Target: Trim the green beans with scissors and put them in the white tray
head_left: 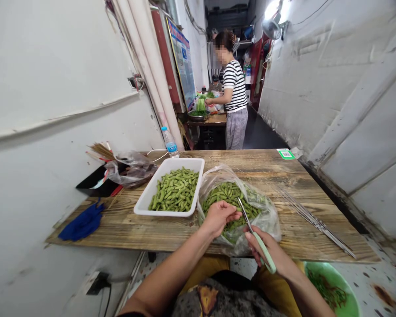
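Observation:
Over an open clear plastic bag [273, 215] of green edamame pods [229, 193], my left hand [219, 216] has thumb and fingers pinched together. What lies between those fingertips is too small to make out. My right hand [267, 246] grips scissors [264, 251] with pale green handles, their blades pointing up and away, close to the left fingertips. To the left of the bag stands a white plastic tray [139, 208] holding a heap of edamame pods [174, 190].
Metal skewers [320, 224] lie on the wooden table [303, 176] at right. A water bottle [170, 143], black box [95, 181] and blue cloth [81, 222] are at left. Below right sits a green basin [346, 286]. Another person [236, 88] handles greens farther back.

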`<action>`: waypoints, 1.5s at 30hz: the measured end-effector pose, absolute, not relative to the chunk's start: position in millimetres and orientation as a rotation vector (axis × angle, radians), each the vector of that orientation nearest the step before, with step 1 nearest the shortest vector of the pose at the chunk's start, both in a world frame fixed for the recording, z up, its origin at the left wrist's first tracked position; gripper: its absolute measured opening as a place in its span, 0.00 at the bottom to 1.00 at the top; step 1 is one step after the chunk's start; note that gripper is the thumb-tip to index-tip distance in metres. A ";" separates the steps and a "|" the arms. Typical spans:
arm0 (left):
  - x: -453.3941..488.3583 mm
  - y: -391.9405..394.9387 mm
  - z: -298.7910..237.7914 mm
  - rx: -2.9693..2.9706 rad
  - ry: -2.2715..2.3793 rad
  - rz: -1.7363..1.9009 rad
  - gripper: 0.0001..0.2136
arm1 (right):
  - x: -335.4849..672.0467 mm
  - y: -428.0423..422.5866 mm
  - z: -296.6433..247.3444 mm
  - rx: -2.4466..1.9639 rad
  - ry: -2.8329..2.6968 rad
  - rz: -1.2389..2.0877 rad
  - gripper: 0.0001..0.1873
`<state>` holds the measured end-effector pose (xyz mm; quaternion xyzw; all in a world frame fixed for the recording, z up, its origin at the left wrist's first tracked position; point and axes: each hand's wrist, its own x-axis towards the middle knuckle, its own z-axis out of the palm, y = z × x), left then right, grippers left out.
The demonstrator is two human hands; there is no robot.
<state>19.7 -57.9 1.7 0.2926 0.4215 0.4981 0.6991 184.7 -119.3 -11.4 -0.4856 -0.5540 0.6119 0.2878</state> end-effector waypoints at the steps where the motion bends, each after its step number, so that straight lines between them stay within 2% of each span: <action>1: 18.4 -56.9 2.7 0.655 0.944 1.105 0.13 | 184.5 -119.2 -12.6 -1.319 -1.465 1.643 0.24; 7: -6.1 -41.1 14.9 0.661 0.956 1.222 0.11 | 190.9 -118.2 -17.7 -1.314 -1.437 1.613 0.26; 10: -18.8 -36.1 16.7 0.725 0.983 1.163 0.08 | 196.9 -120.3 -15.6 -1.320 -1.469 1.597 0.27; 15: -21.1 -43.3 3.4 1.157 1.156 0.894 0.03 | 201.6 -124.2 -14.6 -1.331 -1.496 1.606 0.29; 21: -7.3 -52.6 -12.8 2.114 1.413 0.507 0.07 | 199.5 -123.0 -18.4 -1.385 -1.526 1.579 0.28; 25: -6.4 -50.8 -8.7 2.281 1.440 0.261 0.03 | 199.2 -122.9 -18.5 -1.370 -1.575 1.525 0.27; 29: -10.4 -49.7 -8.4 2.256 1.431 0.351 0.02 | 199.4 -124.5 -18.0 -1.383 -1.597 1.506 0.26; 36: -3.0 -49.1 -18.5 1.661 1.373 0.912 0.07 | 193.0 -125.0 -13.2 -1.435 -1.660 1.382 0.27; 40: 4.7 -49.3 -19.6 1.385 1.367 0.972 0.07 | 190.0 -124.8 -11.2 -1.436 -1.692 1.367 0.26; 45: 8.0 -54.1 -13.8 1.317 1.351 0.943 0.07 | 189.7 -124.1 -6.2 -1.442 -1.738 1.325 0.26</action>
